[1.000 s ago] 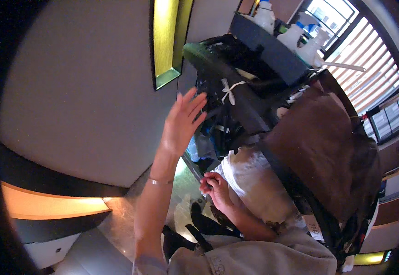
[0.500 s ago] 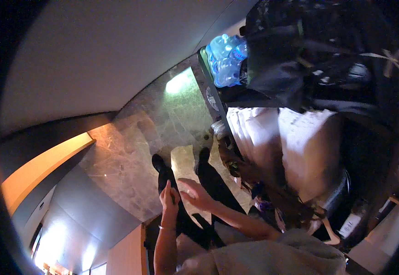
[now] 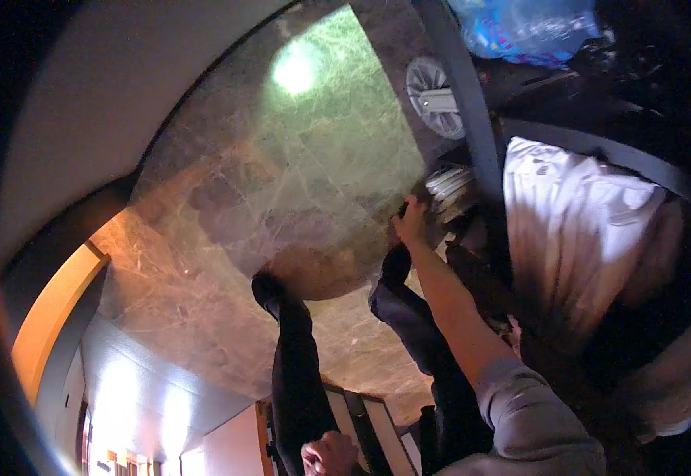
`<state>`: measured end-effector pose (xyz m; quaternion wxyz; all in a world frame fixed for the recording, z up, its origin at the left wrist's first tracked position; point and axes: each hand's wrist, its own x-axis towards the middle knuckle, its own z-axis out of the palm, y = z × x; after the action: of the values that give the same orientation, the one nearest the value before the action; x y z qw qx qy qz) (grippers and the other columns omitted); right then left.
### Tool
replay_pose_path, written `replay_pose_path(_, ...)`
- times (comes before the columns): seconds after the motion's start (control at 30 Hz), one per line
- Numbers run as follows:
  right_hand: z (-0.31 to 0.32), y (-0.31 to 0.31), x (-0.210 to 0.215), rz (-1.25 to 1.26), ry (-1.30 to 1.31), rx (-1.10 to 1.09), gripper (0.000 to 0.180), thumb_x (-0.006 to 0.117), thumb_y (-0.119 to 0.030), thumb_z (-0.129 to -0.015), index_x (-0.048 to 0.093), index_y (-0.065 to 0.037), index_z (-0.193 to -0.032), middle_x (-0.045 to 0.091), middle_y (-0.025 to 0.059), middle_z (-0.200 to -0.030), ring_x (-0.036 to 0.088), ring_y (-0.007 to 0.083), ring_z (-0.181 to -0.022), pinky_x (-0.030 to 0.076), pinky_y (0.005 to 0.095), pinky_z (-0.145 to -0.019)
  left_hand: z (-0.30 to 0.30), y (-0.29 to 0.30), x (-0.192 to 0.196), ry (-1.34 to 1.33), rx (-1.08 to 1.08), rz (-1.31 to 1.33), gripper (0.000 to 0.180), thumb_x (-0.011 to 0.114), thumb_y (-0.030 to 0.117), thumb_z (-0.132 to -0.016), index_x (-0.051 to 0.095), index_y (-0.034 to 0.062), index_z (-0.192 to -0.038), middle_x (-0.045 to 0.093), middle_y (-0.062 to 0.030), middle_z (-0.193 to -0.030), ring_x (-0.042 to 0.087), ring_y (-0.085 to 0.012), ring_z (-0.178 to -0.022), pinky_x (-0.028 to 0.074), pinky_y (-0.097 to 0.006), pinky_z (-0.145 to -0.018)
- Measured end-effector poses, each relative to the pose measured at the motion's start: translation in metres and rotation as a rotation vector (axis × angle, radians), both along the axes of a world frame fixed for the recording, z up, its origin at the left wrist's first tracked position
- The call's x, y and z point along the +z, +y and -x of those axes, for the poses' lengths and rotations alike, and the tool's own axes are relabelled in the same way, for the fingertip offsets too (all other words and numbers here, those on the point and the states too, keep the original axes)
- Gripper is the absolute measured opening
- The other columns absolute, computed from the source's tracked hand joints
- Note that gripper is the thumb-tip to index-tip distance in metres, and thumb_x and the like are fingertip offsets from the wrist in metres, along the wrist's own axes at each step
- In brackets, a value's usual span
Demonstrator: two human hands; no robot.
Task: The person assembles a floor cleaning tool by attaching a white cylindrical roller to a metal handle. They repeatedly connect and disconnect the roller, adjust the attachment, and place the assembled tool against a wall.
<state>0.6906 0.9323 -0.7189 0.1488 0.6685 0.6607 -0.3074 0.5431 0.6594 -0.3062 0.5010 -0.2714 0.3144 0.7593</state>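
My right hand (image 3: 411, 222) reaches down beside the lower part of a dark cart (image 3: 484, 119), its fingers closed at a small dark thing that I cannot make out. Just beyond it sits a stack of thin white items (image 3: 450, 190), their kind unclear. At the lower edge, close to my body, my left hand (image 3: 331, 454) is curled; what it holds, if anything, is hidden. My dark-trousered legs and a dark shoe (image 3: 266, 289) stand on the marble-patterned floor (image 3: 314, 174).
A grey spoked wheel (image 3: 434, 95) sits at the cart's side. White cloth (image 3: 575, 214) hangs at the right, and blue clear plastic (image 3: 528, 32) lies on top of the cart. An orange-lit panel (image 3: 52, 301) edges the left wall.
My view has come lower and closer to the cart. My right hand has reached forward and right, toward the white stack; my left hand has drawn back to my body.
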Motion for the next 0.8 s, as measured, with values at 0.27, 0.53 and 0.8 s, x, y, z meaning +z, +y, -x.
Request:
replay_pose_path(0.27, 0.066, -0.011, 0.168, 0.763, 0.998, -0.519, 0.029, 0.065, -0.007, -0.081, 0.053, -0.003, -0.107, 0.06, 0.0076, -0.087, 0.062, 0.0148, -0.078, 0.052, 0.0293, -0.066, 0.01, 0.04, 0.015, 0.229, -0.277, 0.615, 0.013, 0.051, 0.017, -0.094, 0.051, 0.0044, -0.091, 0.035, 0.0056, -0.05, 0.029, -0.005, -0.042, 0.022, -0.021, -0.041)
replay_pose_path(0.53, 0.11, 0.024, 0.596, 0.555, 1.497, -0.022, 0.044, 0.071, 0.004, -0.069, 0.056, -0.002, -0.11, 0.057, 0.0094, -0.111, 0.053, 0.0196, -0.108, 0.043, 0.0322, -0.093, 0.051, 0.174, 0.217, 0.175, -0.163, -0.038, 0.042, 0.043, 0.042, -0.094, 0.047, 0.0067, -0.117, 0.06, -0.0096, -0.097, 0.042, -0.0087, -0.048, 0.03, -0.02, -0.042)
replay_pose_path(0.8, 0.103, 0.107, 0.811, -0.146, 1.399, 0.751, 0.036, 0.073, -0.002, -0.066, 0.062, -0.009, -0.1, 0.057, 0.0106, -0.115, 0.051, 0.0252, -0.107, 0.043, 0.0341, -0.086, 0.038, 0.246, 0.358, 0.154, -0.282, -0.382, 0.042, 0.042, 0.046, -0.093, 0.053, 0.0097, -0.112, 0.059, -0.005, -0.094, 0.058, -0.0155, -0.072, 0.046, -0.026, -0.058)
